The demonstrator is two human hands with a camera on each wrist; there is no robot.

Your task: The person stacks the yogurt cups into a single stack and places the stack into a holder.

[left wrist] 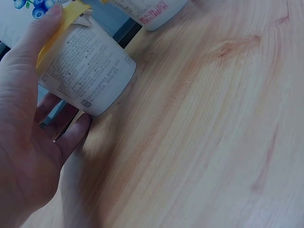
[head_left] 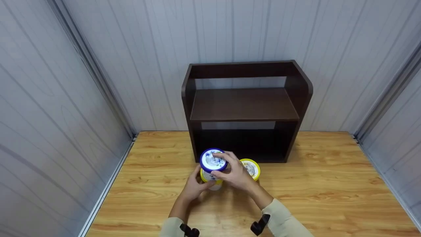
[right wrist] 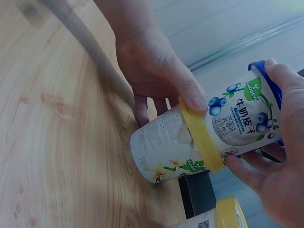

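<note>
Blue-lidded cup (right wrist: 243, 114), yellow-lidded one (right wrist: 159, 145) beneath, shelf edge (head_left: 194, 141) — near

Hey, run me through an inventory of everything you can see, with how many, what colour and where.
table: 1, light wood tone, under everything
walls: 3, pale grey, behind and either side
corner rails: 2, grey, at the back corners
shelf unit: 1, dark brown, on the table's far side
front cup: 1, white with yellow rim, in front of the shelf unit
blueberry cup: 1, white with blue rim, above the front cup
other cup: 1, white with yellow rim, right of the front cup
wrist devices: 2, black, at the cuffs
sleeves: 2, beige, lower edge
left grip: 1, bare, holding the front cup
right grip: 1, bare, holding the blueberry cup
</note>
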